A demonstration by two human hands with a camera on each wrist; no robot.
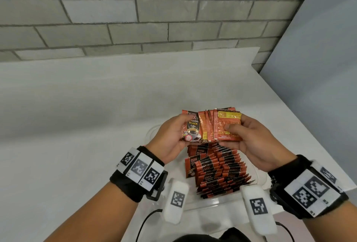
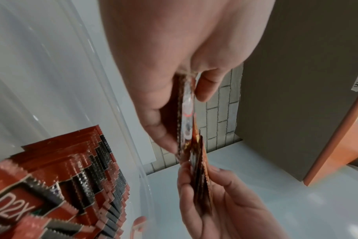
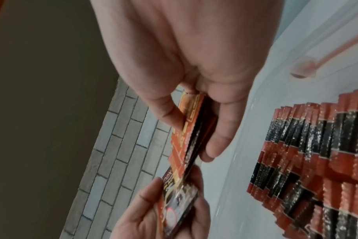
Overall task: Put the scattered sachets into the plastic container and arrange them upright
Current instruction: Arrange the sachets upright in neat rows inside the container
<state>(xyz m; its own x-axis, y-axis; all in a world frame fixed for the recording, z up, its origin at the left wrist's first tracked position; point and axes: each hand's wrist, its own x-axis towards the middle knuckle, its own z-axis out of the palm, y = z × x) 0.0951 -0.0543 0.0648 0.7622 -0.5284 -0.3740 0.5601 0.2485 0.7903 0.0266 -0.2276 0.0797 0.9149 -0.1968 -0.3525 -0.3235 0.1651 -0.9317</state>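
Above the far end of the clear container (image 1: pixel 257 176), the left hand (image 1: pixel 172 139) pinches one sachet (image 1: pixel 191 128) face-up beside the fanned bundle (image 1: pixel 226 126) gripped by the right hand (image 1: pixel 253 141), both directly over the upright rows (image 1: pixel 218 172), long axes pointing away.

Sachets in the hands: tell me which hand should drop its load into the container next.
Right, probably. The right hand grips a squared-up stack of sachets directly above the filled rows in the plastic container. The left hand holds only a single sachet, face up, off to the side.
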